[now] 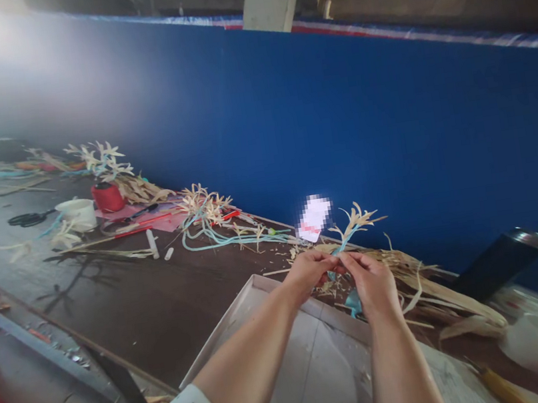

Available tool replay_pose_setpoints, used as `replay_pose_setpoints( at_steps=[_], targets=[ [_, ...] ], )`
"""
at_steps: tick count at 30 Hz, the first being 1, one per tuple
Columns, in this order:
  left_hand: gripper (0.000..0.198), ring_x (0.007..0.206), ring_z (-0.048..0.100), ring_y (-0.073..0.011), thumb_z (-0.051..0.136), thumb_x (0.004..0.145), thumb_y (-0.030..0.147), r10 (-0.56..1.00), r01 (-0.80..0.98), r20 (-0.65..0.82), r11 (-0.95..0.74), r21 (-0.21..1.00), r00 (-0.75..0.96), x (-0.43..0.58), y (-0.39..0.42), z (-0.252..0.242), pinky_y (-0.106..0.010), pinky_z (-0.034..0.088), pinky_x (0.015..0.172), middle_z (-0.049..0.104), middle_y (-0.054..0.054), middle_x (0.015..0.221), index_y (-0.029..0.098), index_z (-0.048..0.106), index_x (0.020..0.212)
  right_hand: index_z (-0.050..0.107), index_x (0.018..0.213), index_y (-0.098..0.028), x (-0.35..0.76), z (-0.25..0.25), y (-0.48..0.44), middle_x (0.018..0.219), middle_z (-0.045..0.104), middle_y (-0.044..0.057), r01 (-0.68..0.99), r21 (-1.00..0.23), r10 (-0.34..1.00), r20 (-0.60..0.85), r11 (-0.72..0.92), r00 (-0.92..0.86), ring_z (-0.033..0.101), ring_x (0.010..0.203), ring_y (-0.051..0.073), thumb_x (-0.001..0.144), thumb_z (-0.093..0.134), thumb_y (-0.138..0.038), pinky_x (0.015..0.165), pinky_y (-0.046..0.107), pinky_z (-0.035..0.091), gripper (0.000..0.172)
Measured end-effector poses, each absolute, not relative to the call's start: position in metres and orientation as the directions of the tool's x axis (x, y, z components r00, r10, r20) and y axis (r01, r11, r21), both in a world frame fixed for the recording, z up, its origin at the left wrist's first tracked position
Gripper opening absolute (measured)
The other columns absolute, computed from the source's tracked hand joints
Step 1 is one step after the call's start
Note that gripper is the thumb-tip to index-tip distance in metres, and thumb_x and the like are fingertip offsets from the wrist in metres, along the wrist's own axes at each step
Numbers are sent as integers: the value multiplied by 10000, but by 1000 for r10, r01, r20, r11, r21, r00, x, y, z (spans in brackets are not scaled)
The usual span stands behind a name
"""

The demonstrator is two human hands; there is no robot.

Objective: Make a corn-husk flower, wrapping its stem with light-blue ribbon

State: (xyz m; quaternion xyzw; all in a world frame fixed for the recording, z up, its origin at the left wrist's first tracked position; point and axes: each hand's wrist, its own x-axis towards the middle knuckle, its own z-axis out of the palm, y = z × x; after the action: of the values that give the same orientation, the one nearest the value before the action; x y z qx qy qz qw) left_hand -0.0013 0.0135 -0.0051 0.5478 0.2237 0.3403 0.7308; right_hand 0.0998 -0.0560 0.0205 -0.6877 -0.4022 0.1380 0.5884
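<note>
Both my hands meet above the far edge of a grey tray (246, 316). My left hand (309, 269) is closed in a pinch on the blue-wrapped stem of a straw flower (355, 221), whose pale petals fan out up and to the right. My right hand (372, 280) is closed on the same stem just below, with a bit of light blue tape (354, 303) showing under its palm. Loose dried husk strips (433, 288) lie on the table just beyond my hands.
On the long dark table (127, 303) lie finished straw flowers with blue stems (211, 220), a red pot (107, 197) of flowers, a white bowl (77, 213), black scissors (29, 218) and red sticks. A black cylinder (502, 257) lies at right. A blue wall (388, 116) backs the table.
</note>
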Motion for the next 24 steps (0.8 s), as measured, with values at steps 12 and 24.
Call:
replay_pose_setpoints(
  at_steps=[12, 24],
  targets=[
    [298, 494, 433, -48, 603, 698, 400, 826, -195, 187, -95, 976, 532, 2, 15, -6, -168, 336, 479, 626, -22, 651, 107, 633, 743, 709, 823, -162, 105, 19, -57, 708, 686, 43, 527, -850, 719, 363, -6, 594, 612, 706, 215, 665, 632, -456, 664, 301, 443, 342],
    [196, 590, 505, -84, 529, 741, 301, 831, -86, 312, -308, 947, 460, -1, 9, -1, -188, 376, 563, 619, -4, 647, 135, 632, 718, 720, 862, -114, 107, 11, -52, 612, 658, 50, 393, -915, 690, 341, 88, 639, 605, 636, 213, 661, 600, -523, 585, 286, 442, 471]
  ],
)
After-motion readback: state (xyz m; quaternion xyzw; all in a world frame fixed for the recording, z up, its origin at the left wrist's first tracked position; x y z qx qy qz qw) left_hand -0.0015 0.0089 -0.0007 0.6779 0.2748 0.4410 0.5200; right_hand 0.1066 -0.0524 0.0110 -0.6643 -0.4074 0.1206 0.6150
